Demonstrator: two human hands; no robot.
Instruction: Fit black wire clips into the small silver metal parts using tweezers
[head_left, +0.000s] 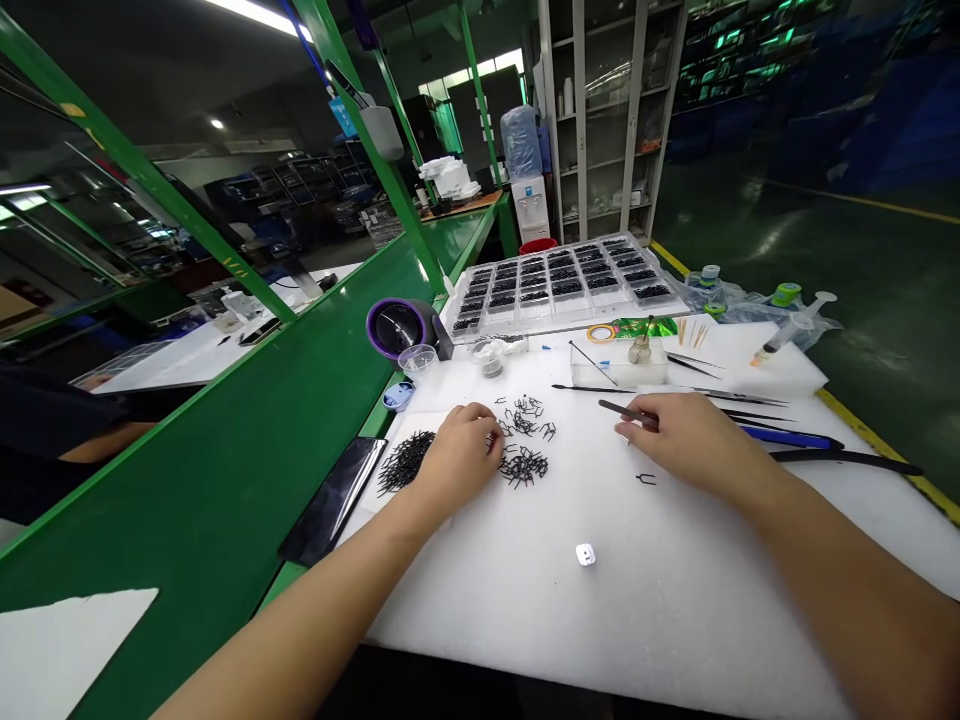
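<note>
1 clear tray w/ blk parts, L hand by blk clips, grip unclear, R hand gripping tweezers

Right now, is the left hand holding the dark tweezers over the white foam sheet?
Not quite: the dark tweezers are in the right hand, not the left hand. They are over the white foam sheet, as you say. The head view shows this.
</note>
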